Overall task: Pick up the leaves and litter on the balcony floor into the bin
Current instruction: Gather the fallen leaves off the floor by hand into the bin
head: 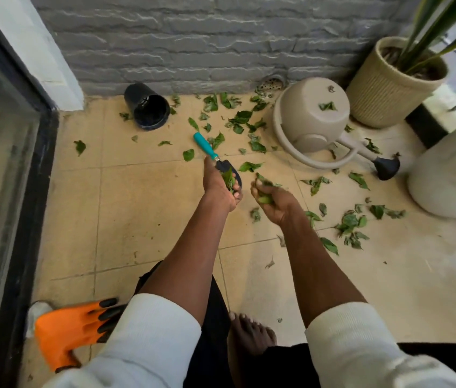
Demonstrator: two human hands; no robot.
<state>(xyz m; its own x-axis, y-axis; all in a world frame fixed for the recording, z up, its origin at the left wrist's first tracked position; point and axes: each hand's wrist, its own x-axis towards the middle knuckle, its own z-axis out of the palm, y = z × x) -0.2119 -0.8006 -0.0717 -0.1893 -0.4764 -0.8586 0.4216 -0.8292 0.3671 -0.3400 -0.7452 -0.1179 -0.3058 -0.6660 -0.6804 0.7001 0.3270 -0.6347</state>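
Green leaves (pixel 242 119) lie scattered over the tiled floor (pixel 137 219) ahead of you. Your left hand (pixel 220 187), arm outstretched, grips a trowel (pixel 215 158) blade and some leaves. Your right hand (pixel 270 198), beside it, curls shut around more leaves.

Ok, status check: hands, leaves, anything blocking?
Left hand shut on trowel blade and leaves. Right hand shut on a leaf bunch. Loose leaves scattered on floor; tipped watering can and black pot among them. No bin visible.

Green leaves (pixel 242 117) dot beige tiles (pixel 143 208). The trowel (pixel 213 155) has a teal handle and black blade. Grey brick-patterned wall (pixel 193 43), orange glove (pixel 70 329) with black fingertips.
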